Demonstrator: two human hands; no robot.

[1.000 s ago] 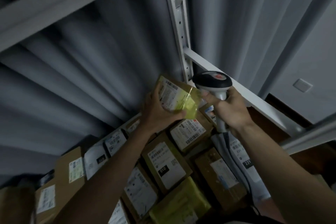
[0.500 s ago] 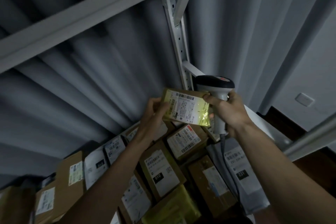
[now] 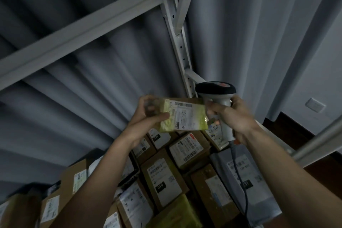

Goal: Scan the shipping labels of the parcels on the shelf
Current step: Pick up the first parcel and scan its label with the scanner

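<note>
A small yellow-green parcel (image 3: 185,115) with a white shipping label facing me is lifted above the shelf. My left hand (image 3: 148,116) grips its left end, thumb across the front. My right hand (image 3: 235,116) holds the handle of a grey barcode scanner (image 3: 216,92) with a black head, just right of the parcel, and its fingertips touch the parcel's right edge. A faint red glow shows low on the scanner's handle. Below lie several brown cardboard parcels (image 3: 164,177) with white labels.
A grey poly mailer (image 3: 248,177) lies at the right of the pile, with the scanner's cable (image 3: 240,177) trailing over it. White metal shelf posts and beams (image 3: 175,29) rise behind. Grey curtains hang at the back. A wall socket (image 3: 315,105) sits at right.
The yellow-green parcel has been raised off the pile and turned so its label lies level and faces me. Both hands came closer together, and my view tilted upward.
</note>
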